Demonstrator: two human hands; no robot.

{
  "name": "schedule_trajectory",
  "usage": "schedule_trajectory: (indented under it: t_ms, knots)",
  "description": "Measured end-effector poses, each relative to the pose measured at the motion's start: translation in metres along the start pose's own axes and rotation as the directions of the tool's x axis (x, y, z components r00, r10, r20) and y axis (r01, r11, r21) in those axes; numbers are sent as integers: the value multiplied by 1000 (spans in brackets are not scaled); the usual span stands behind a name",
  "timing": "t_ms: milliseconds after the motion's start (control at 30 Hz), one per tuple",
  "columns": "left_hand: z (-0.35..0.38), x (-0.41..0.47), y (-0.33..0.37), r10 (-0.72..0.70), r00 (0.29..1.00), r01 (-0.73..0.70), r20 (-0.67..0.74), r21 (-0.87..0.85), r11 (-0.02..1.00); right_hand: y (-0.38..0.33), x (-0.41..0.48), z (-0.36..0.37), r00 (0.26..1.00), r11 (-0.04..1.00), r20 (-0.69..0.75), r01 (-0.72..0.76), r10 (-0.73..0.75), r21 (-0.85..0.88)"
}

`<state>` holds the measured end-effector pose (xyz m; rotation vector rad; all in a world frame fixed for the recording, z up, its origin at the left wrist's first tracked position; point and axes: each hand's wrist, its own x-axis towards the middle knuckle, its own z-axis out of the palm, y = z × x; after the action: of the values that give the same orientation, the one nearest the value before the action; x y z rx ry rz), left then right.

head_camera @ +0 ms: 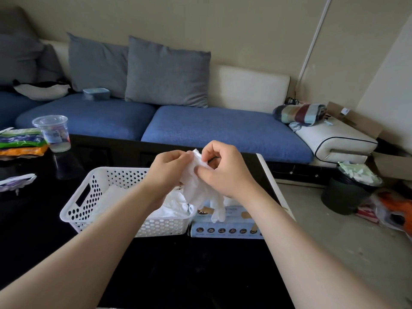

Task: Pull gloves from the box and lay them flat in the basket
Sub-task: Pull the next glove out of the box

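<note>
Above the box point(225, 230), at three o'clock of the basket point(73, 204): pinching one crumpled white glove point(196, 188) between left grip point(166, 172) and right grip point(225, 172), both curled tight on it, clear of the bench point(178, 264).

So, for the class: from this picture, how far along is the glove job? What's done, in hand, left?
Done: some thin white gloves already lie in the white perforated plastic basket. In hand: the left hand and right hand both pinch one crumpled white glove hanging over the pale blue cardboard glove box. Left: lay it flat in the basket; what remains in the box is hidden.
</note>
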<state>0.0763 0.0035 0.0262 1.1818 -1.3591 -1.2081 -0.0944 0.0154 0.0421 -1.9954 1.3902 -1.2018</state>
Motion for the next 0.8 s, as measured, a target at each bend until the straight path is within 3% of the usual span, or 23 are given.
schedule_trajectory:
  t_ms: [167, 333, 467, 567, 700, 800]
  knots:
    - [-3, 0, 7, 11, 990, -21, -138, -75, 997, -3, 1, 0, 978, 977, 78, -197, 191, 78]
    - [-10, -4, 10, 65, 980, -74, -185, -42, 996, 2, 0, -10, 944, 947, 210, -288, 256, 141]
    - [-13, -6, 12, 78, 970, -97, -231, -71, 993, 3, -2, -18, 888, 791, 350, -436, 299, 429]
    - [-12, -7, 13, 51, 980, -70, -192, -93, 993, 6, -5, -21, 844, 704, 476, -495, 249, 509]
    - [-16, -8, 12, -33, 998, 29, -60, -75, 997, 8, -6, -14, 811, 745, 526, -513, 257, 427]
    - [-25, -5, 2, -15, 996, 28, -84, 154, 988, 9, -3, 3, 833, 856, 447, -460, 325, 237]
